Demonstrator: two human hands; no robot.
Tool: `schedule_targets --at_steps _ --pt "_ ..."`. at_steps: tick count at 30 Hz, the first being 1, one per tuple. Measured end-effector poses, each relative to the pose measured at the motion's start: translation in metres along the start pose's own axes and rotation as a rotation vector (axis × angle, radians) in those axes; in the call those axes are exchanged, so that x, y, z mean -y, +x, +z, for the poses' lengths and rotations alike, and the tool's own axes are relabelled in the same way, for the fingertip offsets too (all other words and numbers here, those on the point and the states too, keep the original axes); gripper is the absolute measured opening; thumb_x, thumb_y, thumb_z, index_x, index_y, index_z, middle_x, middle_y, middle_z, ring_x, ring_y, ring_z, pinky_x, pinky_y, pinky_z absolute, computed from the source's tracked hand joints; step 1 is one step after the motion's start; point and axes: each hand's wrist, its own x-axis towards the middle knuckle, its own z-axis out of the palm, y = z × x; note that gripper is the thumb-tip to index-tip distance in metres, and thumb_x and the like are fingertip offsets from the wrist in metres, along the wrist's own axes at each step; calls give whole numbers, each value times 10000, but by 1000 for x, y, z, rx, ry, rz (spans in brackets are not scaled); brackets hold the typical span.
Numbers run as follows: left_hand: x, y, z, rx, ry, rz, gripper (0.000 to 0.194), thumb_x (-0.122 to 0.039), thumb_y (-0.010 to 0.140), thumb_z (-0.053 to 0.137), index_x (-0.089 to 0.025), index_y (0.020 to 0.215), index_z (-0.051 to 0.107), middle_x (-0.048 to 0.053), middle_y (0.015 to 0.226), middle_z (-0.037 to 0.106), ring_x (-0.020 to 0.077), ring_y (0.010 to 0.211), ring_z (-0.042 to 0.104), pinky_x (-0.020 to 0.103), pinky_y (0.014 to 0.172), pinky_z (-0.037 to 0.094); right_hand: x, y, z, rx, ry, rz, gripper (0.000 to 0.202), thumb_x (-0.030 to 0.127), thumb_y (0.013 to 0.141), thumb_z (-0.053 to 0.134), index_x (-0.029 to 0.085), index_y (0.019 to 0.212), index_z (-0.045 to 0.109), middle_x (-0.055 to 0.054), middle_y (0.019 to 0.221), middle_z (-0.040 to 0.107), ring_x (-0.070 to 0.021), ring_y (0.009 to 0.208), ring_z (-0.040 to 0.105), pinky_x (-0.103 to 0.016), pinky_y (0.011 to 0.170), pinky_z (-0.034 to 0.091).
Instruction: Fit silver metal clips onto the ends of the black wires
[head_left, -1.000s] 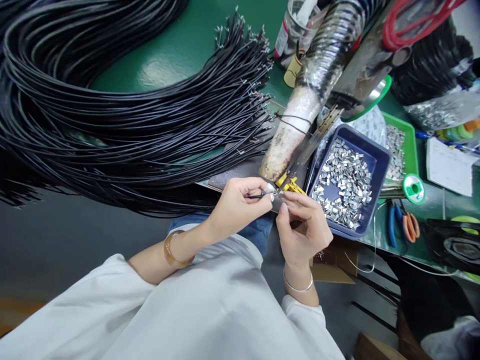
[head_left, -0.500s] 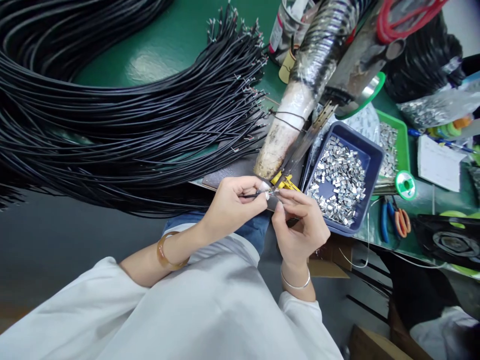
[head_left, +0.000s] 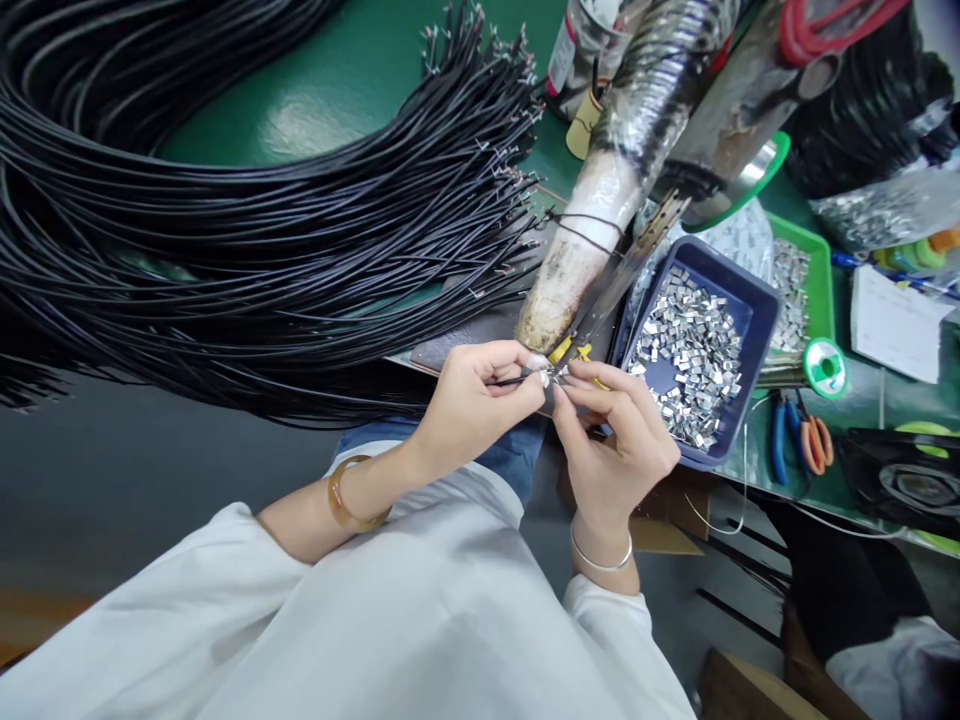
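Observation:
Near the middle of the view my left hand point(head_left: 484, 395) pinches a black cable point(head_left: 510, 380) close to its end. My right hand point(head_left: 619, 425) has its thumb and fingertips together at the cable's tip, on a small shiny piece too small to make out. The two hands nearly touch. Just beyond the fingertips is a yellow tool part point(head_left: 574, 350) below a metal bar point(head_left: 637, 260). A dark blue tray point(head_left: 759, 310) of small silver metal clips point(head_left: 694, 345) lies right of my right hand.
Many black cables point(head_left: 285, 240) cover the left of the green table point(head_left: 315, 115). A plastic-wrapped duct point(head_left: 585, 230) slants above my hands. To the right are a green tray point(head_left: 821, 290), a solder spool point(head_left: 825, 368), pliers point(head_left: 816, 445) and paper point(head_left: 896, 322). A person's sleeve point(head_left: 892, 655) shows lower right.
The whole view has shifted slightly, with most table items now a little further right. Both hands keep their pinch near the cable tip; my right fingers have moved slightly.

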Motion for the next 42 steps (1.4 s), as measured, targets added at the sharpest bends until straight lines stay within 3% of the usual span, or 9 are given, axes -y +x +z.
schedule_targets --at_steps 14,25,34,42 --pt "-2 1 0 16 9 -27 106 -206 739 649 -126 688 603 -84 530 301 37 488 226 177 428 171 -3 -2 0 27 50 30 152 87 837 703 219 865 634 -2 979 750 -109 862 716 -182 554 546" --pt "-7 -3 -1 47 -6 12 106 -194 776 627 -118 702 616 -80 537 313 34 489 215 178 424 150 -2 -5 1 -24 48 6 171 75 831 702 223 896 644 -22 987 746 -141 899 715 -209 545 548" --pt "0 -1 -5 65 37 -29 106 -191 771 630 -135 693 584 -85 536 273 44 496 209 195 435 150 -5 -9 2 8 91 8 175 71 831 698 210 911 630 -33 1021 753 -119 857 716 -206 591 570" --pt "-5 -2 -1 44 23 -40 98 -191 753 654 -136 703 590 -88 537 282 39 493 210 183 438 159 -4 -7 3 -25 14 -13 161 95 838 705 231 905 650 -12 993 759 -138 870 728 -243 634 587"
